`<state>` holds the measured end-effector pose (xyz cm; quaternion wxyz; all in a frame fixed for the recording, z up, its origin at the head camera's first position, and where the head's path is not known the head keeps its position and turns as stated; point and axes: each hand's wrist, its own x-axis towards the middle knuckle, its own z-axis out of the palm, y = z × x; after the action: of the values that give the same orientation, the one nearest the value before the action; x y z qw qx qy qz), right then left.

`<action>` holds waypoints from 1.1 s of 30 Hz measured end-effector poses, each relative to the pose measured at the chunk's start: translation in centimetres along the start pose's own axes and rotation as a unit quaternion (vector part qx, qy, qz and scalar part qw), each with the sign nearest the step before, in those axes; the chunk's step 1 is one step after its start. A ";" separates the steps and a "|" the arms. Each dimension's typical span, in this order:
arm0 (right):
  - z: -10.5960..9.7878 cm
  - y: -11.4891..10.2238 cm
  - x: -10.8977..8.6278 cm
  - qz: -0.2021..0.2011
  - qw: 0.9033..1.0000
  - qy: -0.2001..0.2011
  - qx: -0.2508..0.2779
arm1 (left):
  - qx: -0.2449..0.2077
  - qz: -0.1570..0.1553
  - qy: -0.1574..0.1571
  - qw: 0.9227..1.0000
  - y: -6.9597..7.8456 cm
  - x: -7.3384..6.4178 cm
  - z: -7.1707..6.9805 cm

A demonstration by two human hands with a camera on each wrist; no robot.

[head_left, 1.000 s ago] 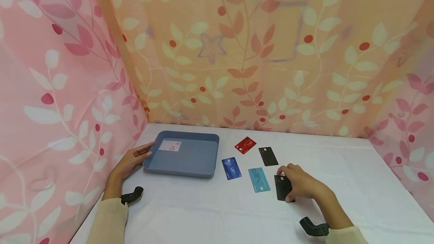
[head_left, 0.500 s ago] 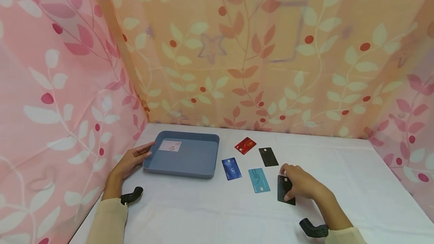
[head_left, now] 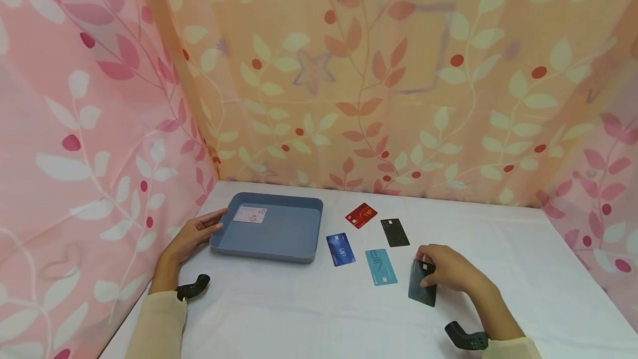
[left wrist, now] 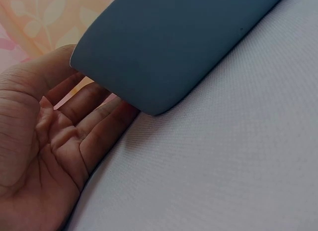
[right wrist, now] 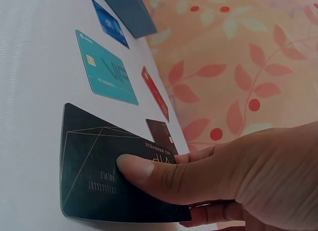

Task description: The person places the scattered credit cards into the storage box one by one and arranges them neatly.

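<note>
Right grip (head_left: 451, 267) pinches a smooth, round-cornered black card (right wrist: 92, 164).

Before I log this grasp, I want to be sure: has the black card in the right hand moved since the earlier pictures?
Yes: in the head view, the held black card has shifted slightly right, away from the teal card.

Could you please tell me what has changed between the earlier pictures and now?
The right hand has shifted the nearer black VIP card slightly rightward, now pinching it at a tilt. The left hand, blue-gray tray and other cards stayed put.
</note>
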<state>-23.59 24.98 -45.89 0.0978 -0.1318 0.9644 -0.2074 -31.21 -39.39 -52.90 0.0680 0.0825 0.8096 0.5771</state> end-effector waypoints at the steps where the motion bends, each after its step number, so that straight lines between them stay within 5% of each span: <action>1: -0.1 0.0 0.0 0.000 1.000 0.004 0.001 | 0.001 0.000 0.001 1.000 0.0 0.0 0.0; 13: -1.2 1.7 -0.4 -0.041 0.998 0.030 0.031 | -0.002 0.001 0.001 1.000 -0.1 0.1 0.0; 23: -2.2 3.6 -0.6 -0.084 0.991 -0.006 0.105 | 0.005 0.007 -0.002 1.000 -0.1 0.0 0.0; 27: -2.8 3.7 -0.9 -0.087 0.982 -0.033 0.164 | 0.000 0.009 -0.002 1.000 0.0 -0.1 -0.1; 33: -3.5 3.7 -1.1 -0.084 0.954 -0.057 0.281 | -0.004 0.007 -0.002 1.000 0.1 -0.1 0.0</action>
<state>-24.20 29.85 -44.19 0.1682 -0.1913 0.8452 -0.4699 -31.07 -39.37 -52.76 0.0657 0.0895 0.8065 0.5808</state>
